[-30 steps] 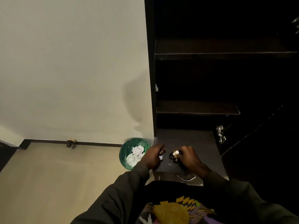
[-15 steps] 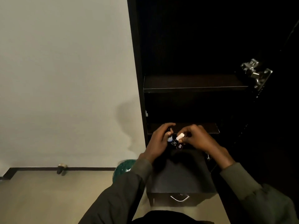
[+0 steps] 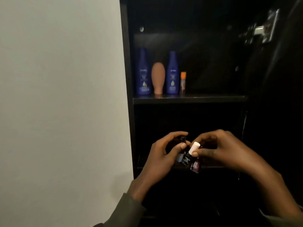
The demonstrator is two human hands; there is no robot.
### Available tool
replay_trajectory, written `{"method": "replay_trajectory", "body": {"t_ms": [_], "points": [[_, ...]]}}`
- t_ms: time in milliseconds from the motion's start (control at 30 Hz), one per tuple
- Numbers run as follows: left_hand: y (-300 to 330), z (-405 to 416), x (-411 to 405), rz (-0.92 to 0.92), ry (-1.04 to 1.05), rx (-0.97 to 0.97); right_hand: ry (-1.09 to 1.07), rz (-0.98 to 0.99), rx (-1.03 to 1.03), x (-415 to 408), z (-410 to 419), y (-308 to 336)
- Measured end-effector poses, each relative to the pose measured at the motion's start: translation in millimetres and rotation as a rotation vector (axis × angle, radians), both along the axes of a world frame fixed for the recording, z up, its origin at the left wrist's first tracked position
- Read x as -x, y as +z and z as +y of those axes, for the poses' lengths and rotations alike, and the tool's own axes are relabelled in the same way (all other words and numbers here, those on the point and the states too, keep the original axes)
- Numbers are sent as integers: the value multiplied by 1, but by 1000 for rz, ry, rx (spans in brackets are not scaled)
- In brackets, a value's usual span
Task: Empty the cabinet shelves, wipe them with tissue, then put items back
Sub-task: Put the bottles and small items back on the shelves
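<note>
The dark cabinet (image 3: 126,79) holds, on its upper shelf (image 3: 188,99), two upright blue bottles (image 3: 144,72), a tan bottle (image 3: 158,77) and an orange-capped tube (image 3: 183,82). At lower centre, the left hand (image 3: 162,154) and right hand (image 3: 224,151) pinch small bottles (image 3: 188,158), whose white cap tilts to the upper right.
</note>
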State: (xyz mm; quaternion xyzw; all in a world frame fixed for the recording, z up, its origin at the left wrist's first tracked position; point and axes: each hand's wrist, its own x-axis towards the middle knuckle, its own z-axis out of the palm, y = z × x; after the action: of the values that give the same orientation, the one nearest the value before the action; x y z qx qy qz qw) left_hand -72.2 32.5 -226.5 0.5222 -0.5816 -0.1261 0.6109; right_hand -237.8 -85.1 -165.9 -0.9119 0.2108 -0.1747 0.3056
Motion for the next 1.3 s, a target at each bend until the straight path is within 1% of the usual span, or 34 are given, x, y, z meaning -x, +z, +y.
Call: {"method": "replay_trajectory", "body": {"t_ms": [133,200,300,433,567,700,867,1067,1300], "points": [[81,-18,5,-98,43,123,-18,-199,49,12,-2,73],[112,-27,3,-106,89,195,-42,-279,84,12,-8,101],[147,-41,-1,-87,165,253,-80,-341,100,9,-20,135],[181,-62,-14,-179,325,288,-179,-390,174,-8,-38,167],[200,-84,-25,-257,472,219,-270,-338,291,-31,-57,179],[207,-96,-28,-302,533,157,-311,-249,320,-52,-76,179],[210,-102,-24,-395,584,93,-327,-116,294,-64,-91,178],[216,-108,-21,-530,641,94,-326,-32,276,-73,-103,178],[218,-116,-24,-574,668,56,-364,33,247,-90,-112,178]]}}
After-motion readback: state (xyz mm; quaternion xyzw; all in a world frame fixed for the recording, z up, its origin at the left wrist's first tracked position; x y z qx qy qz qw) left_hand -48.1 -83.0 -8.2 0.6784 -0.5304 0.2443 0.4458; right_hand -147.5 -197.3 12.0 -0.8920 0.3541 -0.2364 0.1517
